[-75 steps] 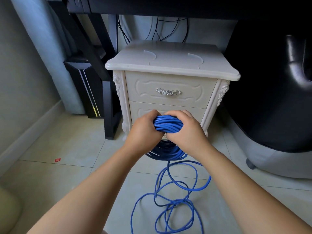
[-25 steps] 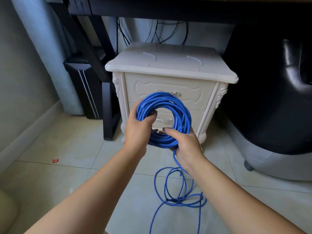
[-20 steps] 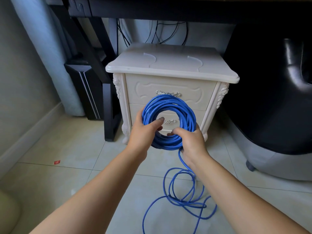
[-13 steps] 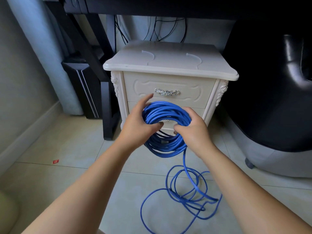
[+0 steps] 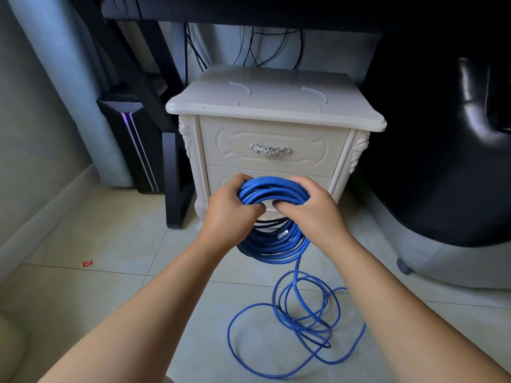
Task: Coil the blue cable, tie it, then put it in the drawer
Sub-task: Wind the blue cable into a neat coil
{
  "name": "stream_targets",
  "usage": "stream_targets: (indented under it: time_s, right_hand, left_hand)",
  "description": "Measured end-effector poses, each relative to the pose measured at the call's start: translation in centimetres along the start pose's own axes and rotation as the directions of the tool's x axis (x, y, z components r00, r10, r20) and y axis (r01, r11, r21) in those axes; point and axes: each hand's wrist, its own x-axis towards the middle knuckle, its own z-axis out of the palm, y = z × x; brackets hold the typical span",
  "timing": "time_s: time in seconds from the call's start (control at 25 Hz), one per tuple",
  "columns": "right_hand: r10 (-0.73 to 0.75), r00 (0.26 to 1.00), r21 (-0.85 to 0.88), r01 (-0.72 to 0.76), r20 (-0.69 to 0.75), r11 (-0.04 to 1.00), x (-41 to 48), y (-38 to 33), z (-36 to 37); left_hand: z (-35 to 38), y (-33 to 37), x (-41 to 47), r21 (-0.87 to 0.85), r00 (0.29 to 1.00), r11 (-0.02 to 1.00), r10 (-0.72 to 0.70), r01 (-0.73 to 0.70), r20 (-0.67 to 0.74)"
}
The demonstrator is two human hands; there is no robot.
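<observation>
As we look down past our bare forearms, the pale tiled floor point(image 5: 83, 299) takes up the lower half of the view. To the right a black padded chair point(image 5: 442, 161) stands close beside the cabinet, and the dark desk point(image 5: 249, 9) runs across the top, with black wires point(image 5: 257, 51) hanging behind. Under the desk stands a cream bedside cabinet point(image 5: 276, 106); its upper drawer point(image 5: 235, 145) and lower drawer point(image 5: 221, 176) are both closed. Left of it a black computer tower point(image 5: 130, 139) shows a purple light strip.

The blue cable point(image 5: 272, 189) is in front of the lower drawer, off the floor, gathered into a coil of many turns that hangs from our grip. Our left hand point(image 5: 226, 214) is clamped on the top left of the coil, fingers wrapped over the bundle, and our right hand point(image 5: 318, 214) is clamped on the top right; their knuckles nearly meet beneath the top arc. From the bottom of the coil one strand drops to loose turns point(image 5: 304, 313) lying tangled on the tiles between our forearms.

A silver ornate handle point(image 5: 270, 150) sits at the middle of the upper drawer. A clear plug point(image 5: 282, 235) shows among the hanging turns, and a small red scrap point(image 5: 87, 263) lies on the floor well to the left.
</observation>
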Motion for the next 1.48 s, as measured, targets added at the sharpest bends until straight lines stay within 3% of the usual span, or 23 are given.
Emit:
stream_targets:
  time_s: [0.2, 0.32, 0.4, 0.48, 0.56, 0.68, 0.76, 0.92, 1.04, 1.12, 1.28, 1.48]
  right_hand:
    - [0.166, 0.982, 0.298, -0.132, -0.094, 0.946, -0.6, 0.7, 1.3]
    - [0.254, 0.965, 0.526, -0.186, -0.059, 0.83, -1.1, 0.7, 2.6]
    - [0.275, 0.961, 0.639, -0.204, -0.012, 0.741, -1.4, 0.6, 3.3]
    - [0.294, 0.955, 0.663, -0.198, -0.035, 0.722, -1.5, 0.6, 3.5]
    - [0.31, 0.943, 0.594, -0.182, -0.119, 0.784, -1.1, 0.6, 3.0]
    - [0.268, 0.942, 0.499, -0.136, -0.204, 0.856, -0.3, 0.3, 1.9]
    - [0.192, 0.956, 0.378, -0.096, -0.224, 0.921, 0.2, 0.0, 1.2]
    - [-0.006, 0.986, -0.019, 0.003, -0.169, 1.0, 0.2, -0.2, 0.5]
    - [-0.152, 0.988, -0.293, 0.136, -0.032, 0.946, -0.1, -0.1, 0.8]
    - [-0.216, 0.975, -0.4, 0.218, 0.051, 0.89, -0.4, 0.0, 1.0]
    - [-0.214, 0.977, -0.292, 0.203, -0.005, 0.935, -0.7, -0.1, 1.0]
    - [-0.12, 0.989, -0.139, 0.108, -0.087, 0.984, -0.5, 0.2, 0.7]
  left_hand:
    - [-0.2, 0.3, -0.1, -0.332, 0.977, 0.927, -0.204, 0.172, -0.063]
    - [0.2, 0.8, -0.4, -0.527, 0.952, 0.828, -0.286, 0.189, -0.109]
    - [0.3, 1.0, -0.4, -0.643, 0.937, 0.737, -0.339, 0.209, -0.083]
    - [0.4, 1.0, -0.5, -0.69, 0.944, 0.684, -0.33, 0.235, -0.006]
    - [0.3, 0.9, -0.6, -0.67, 0.951, 0.687, -0.291, 0.282, 0.102]
    - [-0.4, 0.9, -0.3, -0.511, 0.932, 0.781, -0.267, 0.359, 0.246]
    - [-1.1, 0.7, 0.1, -0.429, 0.936, 0.84, -0.24, 0.334, 0.259]
    - [-2.0, 0.5, 0.2, -0.219, 0.991, 0.976, 0.034, -0.005, 0.129]
    - [-1.5, 0.1, -0.2, 0.073, 0.964, 0.976, 0.189, -0.206, 0.186]
    - [-0.9, 0.1, -0.7, 0.165, 0.962, 0.962, 0.184, -0.219, 0.201]
    - [-0.4, 0.4, -0.7, 0.168, 0.99, 0.977, 0.125, -0.135, 0.065]
    - [-0.2, 0.6, -0.4, -0.032, 1.0, 0.999, 0.017, -0.017, 0.016]
